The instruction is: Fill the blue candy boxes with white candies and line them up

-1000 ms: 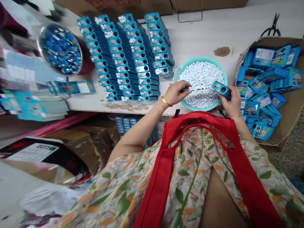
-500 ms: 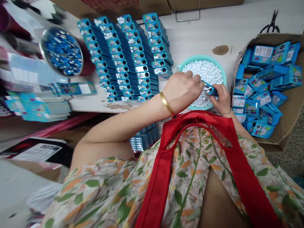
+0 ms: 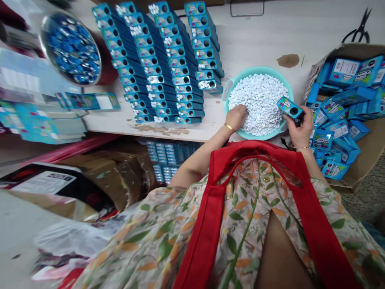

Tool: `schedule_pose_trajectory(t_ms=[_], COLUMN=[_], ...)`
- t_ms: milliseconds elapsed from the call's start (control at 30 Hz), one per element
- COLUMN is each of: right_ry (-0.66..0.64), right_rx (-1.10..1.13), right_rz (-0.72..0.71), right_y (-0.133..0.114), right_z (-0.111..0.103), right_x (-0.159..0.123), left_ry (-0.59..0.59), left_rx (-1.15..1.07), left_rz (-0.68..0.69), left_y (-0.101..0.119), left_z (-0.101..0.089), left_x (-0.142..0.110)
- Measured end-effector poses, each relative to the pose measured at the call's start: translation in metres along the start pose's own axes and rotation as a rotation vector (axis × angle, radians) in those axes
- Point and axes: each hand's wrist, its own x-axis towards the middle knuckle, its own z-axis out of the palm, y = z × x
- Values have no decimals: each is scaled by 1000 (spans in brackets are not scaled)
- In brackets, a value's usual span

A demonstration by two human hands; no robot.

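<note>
A turquoise plastic bowl (image 3: 261, 135) full of small white and pale blue candies (image 3: 258, 98) sits near the table's front edge. My left hand (image 3: 236, 117), with a gold bracelet at the wrist, reaches over the bowl's near left rim. Its fingers are curled together into the candies, their tips partly hidden. At the bowl's right rim, my right hand (image 3: 301, 128) grips a small blue candy box (image 3: 289, 107) between thumb and fingers. A round dark hole shows in the box's upward-facing end.
Rows of similar boxes (image 3: 177, 62) stand left of the bowl, some with candies on top. A metal pot (image 3: 45, 48) of blue wrapped pieces stands farther left. To the right are a carton (image 3: 369, 146) of blue boxes and black scissors (image 3: 359, 30). Flat blue cartons (image 3: 39, 122) lie left.
My left hand has left the box and moved down and left into the candies. My right hand has carried the box slightly right, to the bowl's rim. The view has shifted a little.
</note>
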Motion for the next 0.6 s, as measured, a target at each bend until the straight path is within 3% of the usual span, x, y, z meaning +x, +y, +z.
schedule_pose_trajectory(t_ms=[100, 233, 400, 600], right_ry=[44, 31, -31, -151], right_rx=[6, 25, -20, -78], right_rz=[-6, 1, -29, -156], right_y=[6, 10, 5, -8], right_z=[2, 3, 2, 11], right_x=[-2, -5, -7, -5], left_ry=[22, 30, 62, 52], left_rx=[-123, -242, -203, -17], left_rz=[21, 69, 202, 398], left_y=[9, -3, -4, 31], left_z=[12, -4, -51, -115], left_x=[9, -1, -25, -44])
